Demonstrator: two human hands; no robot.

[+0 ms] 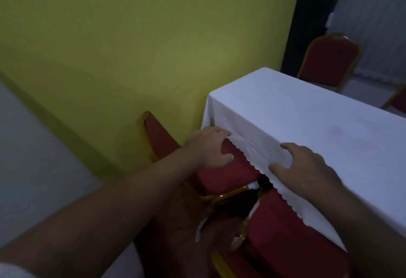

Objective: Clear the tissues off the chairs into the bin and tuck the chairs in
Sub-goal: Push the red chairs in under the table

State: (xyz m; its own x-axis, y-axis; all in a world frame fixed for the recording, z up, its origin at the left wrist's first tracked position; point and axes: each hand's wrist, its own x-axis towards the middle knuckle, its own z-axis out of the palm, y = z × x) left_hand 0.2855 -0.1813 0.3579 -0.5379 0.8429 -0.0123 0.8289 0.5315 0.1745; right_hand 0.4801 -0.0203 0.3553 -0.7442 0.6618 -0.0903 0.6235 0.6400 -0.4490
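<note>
A red chair with a gold frame (226,176) stands with its seat partly under the white tablecloth (307,119); its backrest (159,139) leans toward the yellow wall. My left hand (208,146) curls around the cloth's scalloped hem on top of that seat. My right hand (307,168) lies on the table's edge, thumb and fingers pinching a fold of the same cloth. A second red chair (285,233) sits close at the lower right, half under the hem. Small white scraps, perhaps tissue (200,229), show in the dark gap between the two chairs. No bin is in view.
The yellow wall (131,58) runs close behind the first chair. Another red chair (329,62) stands at the table's far end, and a corner of one more (395,102) shows at the right edge. Pale floor (33,157) lies to the left.
</note>
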